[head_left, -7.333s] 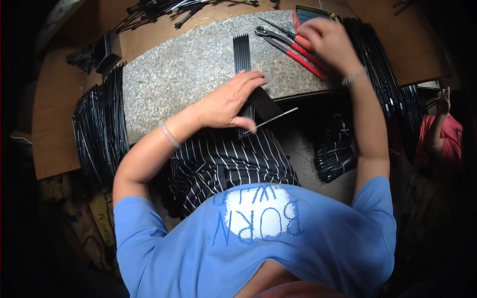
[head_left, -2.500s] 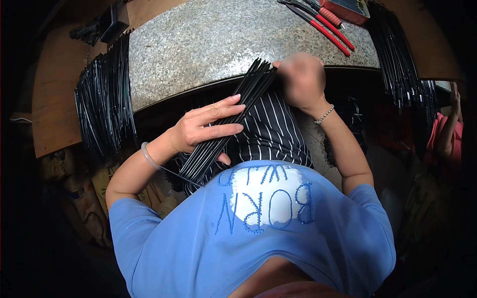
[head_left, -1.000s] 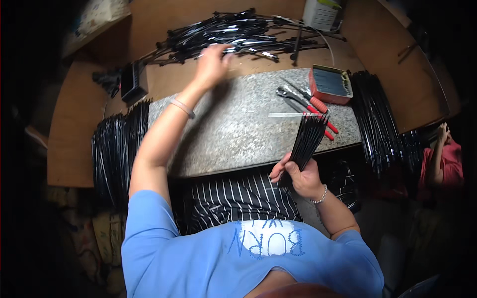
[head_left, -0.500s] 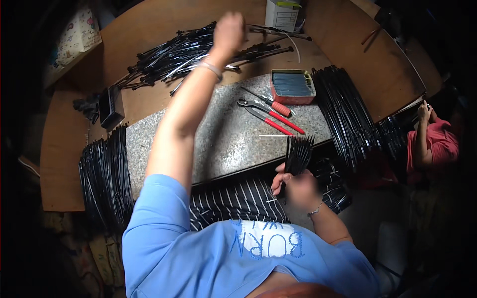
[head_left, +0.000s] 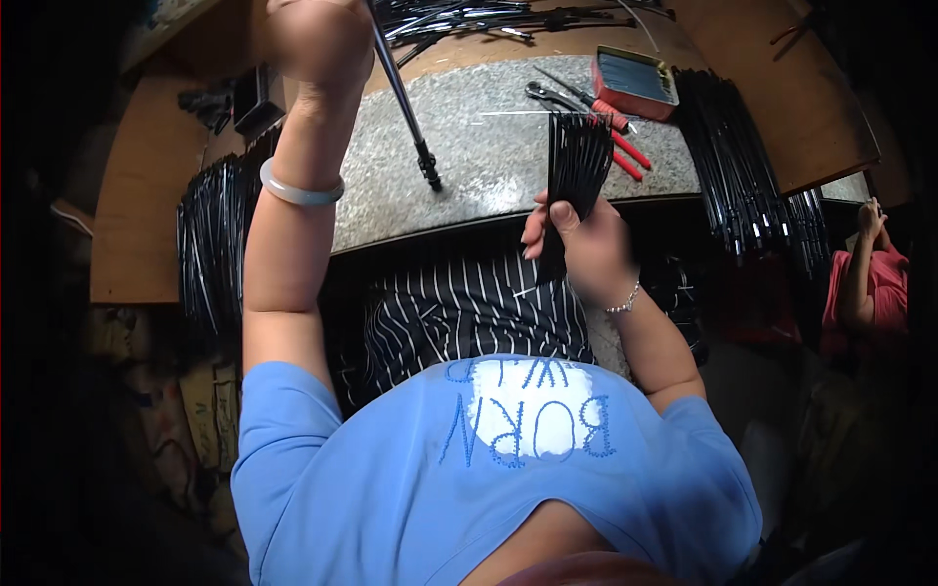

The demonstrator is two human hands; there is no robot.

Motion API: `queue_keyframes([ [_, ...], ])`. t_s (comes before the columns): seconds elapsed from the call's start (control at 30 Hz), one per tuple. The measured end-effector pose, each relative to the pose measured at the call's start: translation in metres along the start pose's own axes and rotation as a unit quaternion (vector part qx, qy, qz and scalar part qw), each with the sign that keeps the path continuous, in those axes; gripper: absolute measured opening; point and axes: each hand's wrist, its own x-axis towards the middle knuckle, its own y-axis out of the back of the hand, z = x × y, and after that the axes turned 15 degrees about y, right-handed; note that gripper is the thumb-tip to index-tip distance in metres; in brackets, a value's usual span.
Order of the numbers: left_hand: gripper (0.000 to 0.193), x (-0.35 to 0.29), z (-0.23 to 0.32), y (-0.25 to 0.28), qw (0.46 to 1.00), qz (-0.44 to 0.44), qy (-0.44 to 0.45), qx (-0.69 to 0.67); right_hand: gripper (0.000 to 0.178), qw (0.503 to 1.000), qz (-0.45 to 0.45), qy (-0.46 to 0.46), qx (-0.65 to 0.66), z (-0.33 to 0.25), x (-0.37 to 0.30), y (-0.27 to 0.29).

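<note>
Bundle of thin black rods with pointed tips [head_left: 578, 161] is gripped by the right hand [head_left: 594, 244] at the front edge of the bench's grey speckled stone slab [head_left: 469, 210]. The thumb is laid across it and the fingers are curled round its side, apparently so that the loose lengths are held together; the grip is taken low, and the tips are thereby left free. A thin pale strip [head_left: 518, 113] is noted across the tips; its attachment is not shown.

The left hand [head_left: 318, 39] is positioned over the slab's far left corner. A long glossy black rod [head_left: 403, 98] is seen slanting down beside it and appears to be held, but because of blur the finger closure cannot be judged.

Red-handled pliers [head_left: 633, 151] and a red-gripped pointed tool [head_left: 611, 114] are laid near the far right corner, beside a red rectangular tin [head_left: 625, 104], presumably for easy reach. Long black rods [head_left: 215, 244] are stacked side by side at the left edge, seemingly for order.
</note>
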Motion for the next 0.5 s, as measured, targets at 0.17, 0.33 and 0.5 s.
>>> queue_keyframes([
  [0.17,0.036,-0.068,0.057,-0.100,0.976,0.079,0.005,0.204,0.026,0.999,-0.028,0.038,0.027,0.003,0.005,-0.025],
  [0.33,0.031,-0.148,0.049,-0.104,0.975,-0.021,0.181,0.129,0.026,0.998,-0.023,0.038,0.046,0.002,0.014,-0.044],
  [0.5,0.039,-0.172,0.029,-0.101,0.974,-0.037,0.215,-0.051,0.027,0.999,-0.031,-0.004,0.040,0.007,0.022,-0.057],
])
